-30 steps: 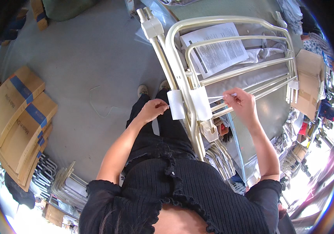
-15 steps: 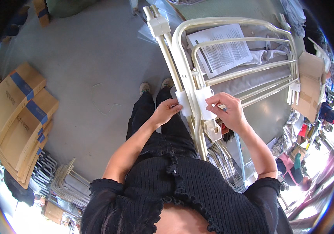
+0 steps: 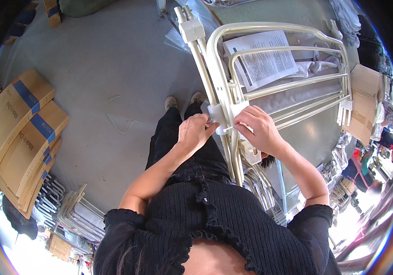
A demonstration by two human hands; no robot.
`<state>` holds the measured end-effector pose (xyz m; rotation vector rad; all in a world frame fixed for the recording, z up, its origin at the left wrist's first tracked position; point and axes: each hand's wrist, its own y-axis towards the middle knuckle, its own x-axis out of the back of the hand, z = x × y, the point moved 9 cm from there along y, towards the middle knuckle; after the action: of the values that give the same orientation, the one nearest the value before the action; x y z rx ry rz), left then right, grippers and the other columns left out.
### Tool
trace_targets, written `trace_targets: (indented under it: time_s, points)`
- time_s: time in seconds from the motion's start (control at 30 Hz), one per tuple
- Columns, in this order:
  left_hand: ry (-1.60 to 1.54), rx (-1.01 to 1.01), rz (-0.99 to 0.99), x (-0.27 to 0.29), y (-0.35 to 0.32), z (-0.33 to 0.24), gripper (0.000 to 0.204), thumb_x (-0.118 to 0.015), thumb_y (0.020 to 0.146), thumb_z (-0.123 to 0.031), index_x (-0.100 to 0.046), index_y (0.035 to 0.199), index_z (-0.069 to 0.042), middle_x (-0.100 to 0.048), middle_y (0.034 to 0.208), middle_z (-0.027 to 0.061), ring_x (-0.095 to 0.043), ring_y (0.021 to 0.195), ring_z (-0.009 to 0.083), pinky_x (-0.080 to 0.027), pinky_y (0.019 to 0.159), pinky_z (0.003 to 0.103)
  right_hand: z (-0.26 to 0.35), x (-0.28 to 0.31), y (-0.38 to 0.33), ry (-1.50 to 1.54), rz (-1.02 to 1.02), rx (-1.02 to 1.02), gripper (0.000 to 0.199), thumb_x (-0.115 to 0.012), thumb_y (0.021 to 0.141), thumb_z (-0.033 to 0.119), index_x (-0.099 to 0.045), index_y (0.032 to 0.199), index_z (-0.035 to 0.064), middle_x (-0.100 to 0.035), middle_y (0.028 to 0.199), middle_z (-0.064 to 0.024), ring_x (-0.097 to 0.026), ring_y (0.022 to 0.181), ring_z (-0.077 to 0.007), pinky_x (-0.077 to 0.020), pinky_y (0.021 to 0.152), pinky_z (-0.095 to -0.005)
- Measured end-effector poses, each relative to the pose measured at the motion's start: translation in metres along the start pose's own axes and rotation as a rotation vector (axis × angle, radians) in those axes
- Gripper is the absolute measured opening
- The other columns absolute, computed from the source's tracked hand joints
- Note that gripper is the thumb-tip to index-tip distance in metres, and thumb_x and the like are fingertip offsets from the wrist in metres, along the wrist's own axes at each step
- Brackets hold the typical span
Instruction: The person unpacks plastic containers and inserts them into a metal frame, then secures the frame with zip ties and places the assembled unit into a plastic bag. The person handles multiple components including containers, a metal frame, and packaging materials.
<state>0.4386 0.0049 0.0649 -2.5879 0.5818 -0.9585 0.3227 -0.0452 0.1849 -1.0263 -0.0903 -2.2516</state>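
The white wrap [image 3: 215,113] sat on the cream frame [image 3: 221,85]. The left hand [image 3: 195,133] touched it, maybe keeping it still; I couldn't tell if its fingers gripped. The right hand [image 3: 260,130] had its fingers pinched together on a thin white strip [image 3: 228,129].

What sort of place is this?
Probably a workshop or packing area: flat cardboard boxes stacked at left, several metal frames bunched at lower left, and a cream tubular frame bearing a printed sheet under the person's hands.
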Motion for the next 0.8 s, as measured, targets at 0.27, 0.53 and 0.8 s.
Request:
trace_targets:
  time_s: [0.27, 0.53, 0.8]
  points:
    - [-0.490, -0.321, -0.030, 0.024, -0.009, -0.020, 0.017, -0.065, 0.086, -0.016, -0.065, 0.076, -0.002, -0.057, 0.076, 0.0061, -0.061, 0.076, 0.0199, -0.049, 0.065, 0.031, -0.004, -0.008, -0.002, 0.002, -0.009, -0.023, 0.007, -0.067, 0.076, 0.009, -0.064, 0.081, 0.0060, -0.057, 0.078, -0.0072, -0.055, 0.077, -0.0273, -0.0456, 0.071, -0.0362]
    - [-1.230, -0.090, 0.356, -0.032, -0.009, -0.007, 0.007, -0.062, 0.090, -0.008, -0.060, 0.093, -0.002, -0.058, 0.084, -0.0014, -0.053, 0.079, 0.0059, -0.045, 0.073, 0.021, -0.006, -0.011, -0.001, -0.009, -0.044, -0.100, 0.007, -0.070, 0.073, 0.010, -0.066, 0.079, 0.0084, -0.057, 0.079, -0.0060, -0.055, 0.079, -0.0265, -0.0447, 0.073, -0.0366]
    - [-1.522, -0.094, 0.332, -0.044, -0.010, 0.004, 0.012, -0.060, 0.091, -0.005, -0.063, 0.100, 0.001, -0.062, 0.089, 0.0004, -0.055, 0.082, 0.0063, -0.046, 0.076, 0.022, -0.008, -0.014, -0.003, 0.019, 0.011, -0.166, 0.008, -0.071, 0.074, 0.009, -0.068, 0.082, 0.0086, -0.055, 0.081, -0.0050, -0.053, 0.083, -0.0243, -0.0425, 0.077, -0.0350]
